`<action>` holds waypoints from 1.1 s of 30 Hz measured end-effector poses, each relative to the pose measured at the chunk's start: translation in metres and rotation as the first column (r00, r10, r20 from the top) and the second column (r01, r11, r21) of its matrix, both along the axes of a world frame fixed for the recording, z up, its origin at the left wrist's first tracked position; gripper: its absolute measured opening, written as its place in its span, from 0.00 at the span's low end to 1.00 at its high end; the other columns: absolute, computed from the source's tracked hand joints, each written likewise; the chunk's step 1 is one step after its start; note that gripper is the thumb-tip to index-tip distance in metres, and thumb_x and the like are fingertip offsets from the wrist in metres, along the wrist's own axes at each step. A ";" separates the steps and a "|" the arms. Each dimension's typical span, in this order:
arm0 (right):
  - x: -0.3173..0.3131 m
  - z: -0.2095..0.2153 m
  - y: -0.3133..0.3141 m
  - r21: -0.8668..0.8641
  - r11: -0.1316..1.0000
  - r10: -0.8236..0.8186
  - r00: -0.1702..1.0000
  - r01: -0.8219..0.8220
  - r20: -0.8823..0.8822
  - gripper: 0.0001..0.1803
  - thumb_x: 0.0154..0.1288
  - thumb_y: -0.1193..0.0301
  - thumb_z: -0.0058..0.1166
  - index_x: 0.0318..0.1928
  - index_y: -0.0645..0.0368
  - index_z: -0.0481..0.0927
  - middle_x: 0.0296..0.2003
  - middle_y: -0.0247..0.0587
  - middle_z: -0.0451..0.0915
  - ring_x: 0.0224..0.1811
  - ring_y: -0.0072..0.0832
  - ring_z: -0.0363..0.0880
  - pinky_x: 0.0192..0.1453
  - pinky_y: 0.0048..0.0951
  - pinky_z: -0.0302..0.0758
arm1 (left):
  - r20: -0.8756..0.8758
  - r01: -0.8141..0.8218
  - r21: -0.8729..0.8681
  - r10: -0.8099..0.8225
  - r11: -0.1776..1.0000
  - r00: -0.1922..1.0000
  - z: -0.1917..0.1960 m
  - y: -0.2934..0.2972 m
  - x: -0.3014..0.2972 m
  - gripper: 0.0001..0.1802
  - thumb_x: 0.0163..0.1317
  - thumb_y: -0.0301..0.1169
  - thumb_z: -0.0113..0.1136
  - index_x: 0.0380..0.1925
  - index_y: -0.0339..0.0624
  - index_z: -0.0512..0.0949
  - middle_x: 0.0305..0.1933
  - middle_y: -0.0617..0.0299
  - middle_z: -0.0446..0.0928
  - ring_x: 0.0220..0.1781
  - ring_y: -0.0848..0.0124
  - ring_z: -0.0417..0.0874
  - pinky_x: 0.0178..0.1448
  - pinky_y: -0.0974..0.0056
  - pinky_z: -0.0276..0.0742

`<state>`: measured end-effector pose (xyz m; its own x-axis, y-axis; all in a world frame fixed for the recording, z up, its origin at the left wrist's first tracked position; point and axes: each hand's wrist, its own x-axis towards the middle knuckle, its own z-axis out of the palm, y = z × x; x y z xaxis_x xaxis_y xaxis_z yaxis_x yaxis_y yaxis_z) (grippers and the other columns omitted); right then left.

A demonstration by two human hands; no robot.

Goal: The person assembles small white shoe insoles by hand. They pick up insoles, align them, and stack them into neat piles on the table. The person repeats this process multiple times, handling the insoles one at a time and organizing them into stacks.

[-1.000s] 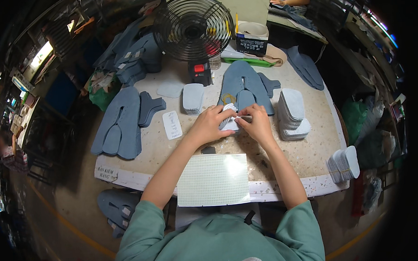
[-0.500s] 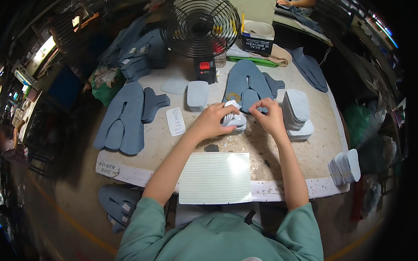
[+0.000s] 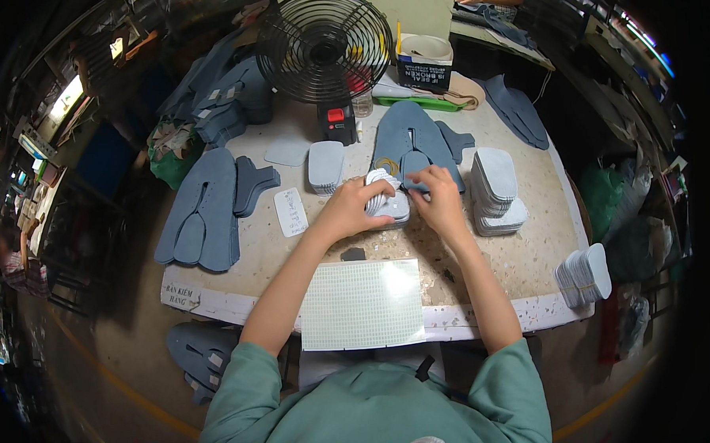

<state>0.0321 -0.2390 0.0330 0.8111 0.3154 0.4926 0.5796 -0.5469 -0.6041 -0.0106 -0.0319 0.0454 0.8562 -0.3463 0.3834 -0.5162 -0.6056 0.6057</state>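
Fingers of the left hand (image 3: 354, 210) grip a pale stack (image 3: 400, 209) on the table (image 3: 531, 261), seemingly keeping its fanned layers separated; the right hand (image 3: 441, 199), nearly closed beside it, may hold something, I cannot tell. A taller pile (image 3: 494, 177) stands rightward, apparently within reach.

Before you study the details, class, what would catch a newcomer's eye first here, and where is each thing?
Probably the big black-caged fan at the back of the table. Next, around mid-table, the left hand grips a stack of light grey pads, with the right hand just beside it. Nearer the wearer, a pale grid-printed sheet overlaps the table's front edge.
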 end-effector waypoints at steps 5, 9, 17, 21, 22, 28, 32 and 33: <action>-0.004 0.012 -0.002 0.282 0.943 0.247 0.939 -0.176 -0.240 0.48 0.48 0.89 0.58 0.71 0.45 0.62 0.59 0.49 0.66 0.58 0.44 0.73 0.43 0.27 0.82 | -0.121 -0.040 0.000 0.039 0.999 0.992 -0.002 0.004 0.006 0.19 0.50 0.33 0.68 0.44 0.50 0.78 0.42 0.51 0.80 0.44 0.51 0.81 0.49 0.53 0.77; -0.013 0.014 0.010 0.152 0.934 0.344 0.929 -0.323 -0.140 0.52 0.47 0.92 0.52 0.74 0.41 0.57 0.67 0.51 0.57 0.62 0.46 0.70 0.49 0.30 0.81 | 0.076 -0.021 -0.091 0.028 0.996 0.997 -0.004 -0.001 0.007 0.18 0.50 0.33 0.67 0.43 0.49 0.78 0.40 0.51 0.80 0.43 0.52 0.81 0.48 0.52 0.77; -0.006 0.004 0.013 -0.021 0.982 0.189 0.982 -0.189 0.000 0.50 0.46 0.94 0.49 0.71 0.44 0.62 0.64 0.52 0.61 0.56 0.49 0.76 0.52 0.38 0.81 | 0.057 -0.004 0.079 -0.001 0.997 0.998 0.001 -0.002 -0.003 0.16 0.51 0.33 0.67 0.42 0.53 0.79 0.42 0.50 0.79 0.44 0.49 0.80 0.49 0.52 0.77; -0.004 0.006 0.004 0.146 0.985 0.102 0.993 -0.092 -0.061 0.50 0.47 0.95 0.50 0.71 0.44 0.62 0.60 0.49 0.63 0.58 0.43 0.75 0.46 0.31 0.84 | -0.083 -0.037 0.013 0.038 0.999 0.996 -0.001 0.001 0.002 0.16 0.51 0.32 0.66 0.42 0.54 0.79 0.44 0.49 0.79 0.44 0.49 0.80 0.50 0.51 0.77; -0.004 0.006 0.004 0.196 0.968 0.180 0.978 -0.157 -0.102 0.50 0.47 0.95 0.51 0.71 0.44 0.62 0.60 0.49 0.63 0.58 0.43 0.75 0.46 0.30 0.84 | -0.037 -0.033 -0.011 0.033 0.999 0.999 -0.001 0.000 0.003 0.16 0.52 0.32 0.66 0.43 0.54 0.78 0.44 0.49 0.79 0.45 0.49 0.80 0.50 0.52 0.77; -0.009 -0.005 0.018 0.102 0.958 0.276 0.960 -0.269 -0.057 0.46 0.52 0.94 0.48 0.71 0.44 0.62 0.64 0.45 0.62 0.61 0.38 0.74 0.51 0.28 0.84 | 0.051 0.008 0.057 -0.011 0.998 0.999 -0.002 -0.004 0.001 0.20 0.49 0.33 0.69 0.45 0.53 0.77 0.44 0.50 0.79 0.48 0.49 0.80 0.53 0.52 0.77; -0.002 -0.009 0.014 0.116 0.981 0.151 0.988 -0.152 0.022 0.41 0.51 0.91 0.50 0.67 0.51 0.67 0.60 0.53 0.66 0.53 0.46 0.77 0.47 0.35 0.80 | 0.036 0.014 0.044 -0.016 0.999 0.999 0.000 -0.003 0.000 0.23 0.45 0.35 0.73 0.43 0.52 0.78 0.44 0.52 0.80 0.49 0.51 0.81 0.53 0.53 0.77; -0.001 -0.009 0.011 0.143 0.984 0.102 0.995 -0.104 0.022 0.38 0.53 0.89 0.51 0.66 0.52 0.68 0.56 0.52 0.69 0.49 0.43 0.79 0.45 0.34 0.80 | 0.004 0.010 0.028 -0.010 1.000 1.000 0.001 -0.002 0.001 0.23 0.44 0.36 0.74 0.43 0.52 0.78 0.44 0.52 0.80 0.49 0.52 0.81 0.54 0.54 0.77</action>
<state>0.0311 -0.2282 0.0236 0.7702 0.3221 0.5505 0.6378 -0.3915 -0.6633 -0.0093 -0.0339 0.0459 0.8513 -0.3655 0.3764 -0.5243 -0.6175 0.5864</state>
